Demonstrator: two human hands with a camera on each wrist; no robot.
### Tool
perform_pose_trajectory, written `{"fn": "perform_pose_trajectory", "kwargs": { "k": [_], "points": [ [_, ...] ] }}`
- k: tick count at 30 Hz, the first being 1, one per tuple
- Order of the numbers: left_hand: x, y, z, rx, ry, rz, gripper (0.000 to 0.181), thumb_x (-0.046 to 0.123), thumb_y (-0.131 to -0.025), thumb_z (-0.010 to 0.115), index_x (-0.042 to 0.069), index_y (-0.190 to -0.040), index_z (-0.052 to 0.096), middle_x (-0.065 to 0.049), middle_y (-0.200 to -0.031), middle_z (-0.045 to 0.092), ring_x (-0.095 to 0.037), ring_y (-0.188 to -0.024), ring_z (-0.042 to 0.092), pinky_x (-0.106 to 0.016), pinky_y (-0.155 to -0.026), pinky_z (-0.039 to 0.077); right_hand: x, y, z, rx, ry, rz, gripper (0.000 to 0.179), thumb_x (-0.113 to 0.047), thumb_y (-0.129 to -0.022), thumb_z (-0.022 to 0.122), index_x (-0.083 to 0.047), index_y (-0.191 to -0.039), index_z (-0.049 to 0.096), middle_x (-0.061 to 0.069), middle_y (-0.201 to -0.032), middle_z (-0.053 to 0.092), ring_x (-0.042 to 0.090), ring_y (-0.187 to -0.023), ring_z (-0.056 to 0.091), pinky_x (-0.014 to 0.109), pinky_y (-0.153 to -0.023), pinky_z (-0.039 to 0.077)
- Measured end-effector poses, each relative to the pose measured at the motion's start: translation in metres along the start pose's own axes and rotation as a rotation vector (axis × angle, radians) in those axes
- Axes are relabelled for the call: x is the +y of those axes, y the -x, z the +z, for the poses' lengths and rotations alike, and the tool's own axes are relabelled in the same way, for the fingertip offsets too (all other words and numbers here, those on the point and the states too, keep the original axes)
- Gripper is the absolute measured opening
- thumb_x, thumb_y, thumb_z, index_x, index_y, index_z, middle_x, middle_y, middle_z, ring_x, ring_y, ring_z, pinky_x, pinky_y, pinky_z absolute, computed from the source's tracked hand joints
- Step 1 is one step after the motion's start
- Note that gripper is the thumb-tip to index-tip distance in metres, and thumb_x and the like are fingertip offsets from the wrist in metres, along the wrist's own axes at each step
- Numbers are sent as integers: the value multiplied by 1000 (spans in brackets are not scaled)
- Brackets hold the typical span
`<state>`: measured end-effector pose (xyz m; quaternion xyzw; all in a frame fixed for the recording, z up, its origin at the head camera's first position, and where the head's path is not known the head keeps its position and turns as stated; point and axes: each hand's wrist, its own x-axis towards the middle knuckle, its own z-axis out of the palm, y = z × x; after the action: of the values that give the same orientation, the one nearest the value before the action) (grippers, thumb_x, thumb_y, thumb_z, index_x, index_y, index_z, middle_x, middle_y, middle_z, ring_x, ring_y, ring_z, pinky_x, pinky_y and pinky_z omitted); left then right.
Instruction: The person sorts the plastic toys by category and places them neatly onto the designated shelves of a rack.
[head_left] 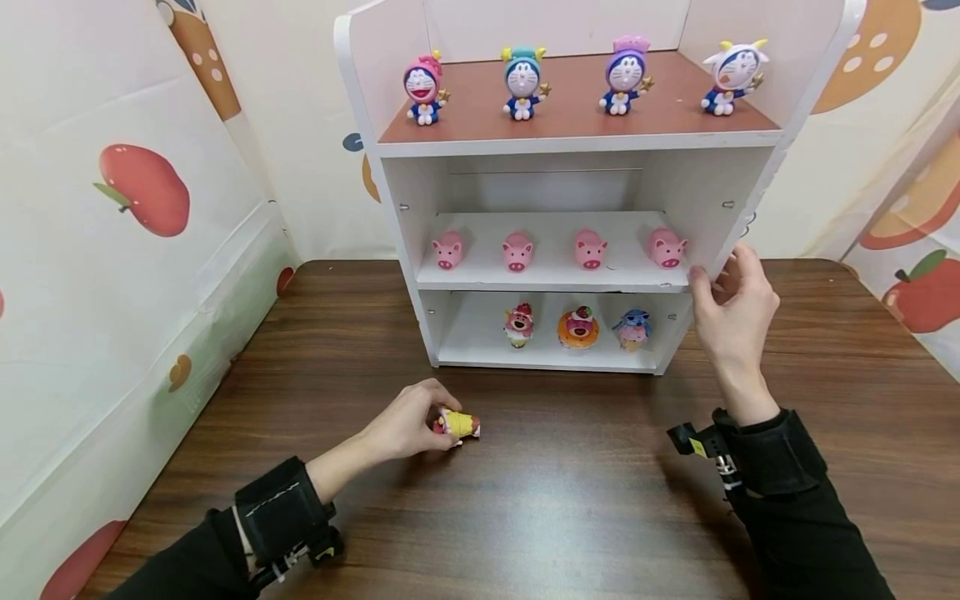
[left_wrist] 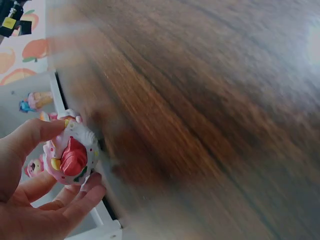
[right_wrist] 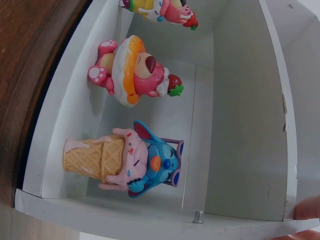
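Observation:
My left hand point(head_left: 411, 423) pinches a small figurine point(head_left: 459, 423) tipped on its side, low over the table in front of the shelf unit. In the left wrist view the figurine point(left_wrist: 75, 155) shows a red top and a white and pink speckled body between thumb and fingers. My right hand point(head_left: 738, 312) grips the right side panel of the white shelf unit point(head_left: 577, 143), thumb at its front edge. On the bottom shelf stand a red-hatted figurine point(head_left: 519, 325), a pink bear in an orange ring point(head_left: 578, 327) and a blue figure on an ice-cream cone point(right_wrist: 160, 162).
Several pink pigs point(head_left: 517, 252) line the middle shelf. Several blue-and-white cat figures in animal hoods point(head_left: 522, 82) stand on the brown top shelf. The dark wooden table point(head_left: 555, 500) extends in front, with fruit-print sheets point(head_left: 67, 250) along the left and back.

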<state>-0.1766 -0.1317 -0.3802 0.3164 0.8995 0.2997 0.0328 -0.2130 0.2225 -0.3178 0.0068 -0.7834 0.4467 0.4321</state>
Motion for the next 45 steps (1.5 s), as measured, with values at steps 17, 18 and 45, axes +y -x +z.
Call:
{"fn": "perform_pose_trajectory", "kwargs": {
  "k": [17, 18, 45],
  "points": [
    [-1, 7, 10, 16, 110, -33, 50, 11, -63, 77, -4, -106, 55, -12, -98, 57, -19, -86, 54, -29, -71, 48, -1, 0, -1, -6, -10, -2, 37, -5, -83, 56, -11, -119, 55, 12, -109, 61, 7, -86, 59, 17, -69, 47],
    [-2, 8, 10, 9, 150, -62, 53, 11, -63, 78, -5, -107, 54, -12, -98, 57, -19, -85, 55, -27, -69, 48, -1, 0, -1, -7, -11, -3, 37, -5, -83, 56, -12, -119, 55, 11, -110, 61, 7, -87, 59, 17, -69, 47],
    [21, -3, -3, 111, -86, -61, 45, 4, -60, 72, -6, -102, 58, -9, -91, 57, -16, -75, 53, -27, -65, 45, -2, 0, 0, -8, -24, -8, 37, -5, -83, 55, -12, -119, 55, 10, -111, 60, 11, -89, 59, 19, -71, 47]
  ]
}}
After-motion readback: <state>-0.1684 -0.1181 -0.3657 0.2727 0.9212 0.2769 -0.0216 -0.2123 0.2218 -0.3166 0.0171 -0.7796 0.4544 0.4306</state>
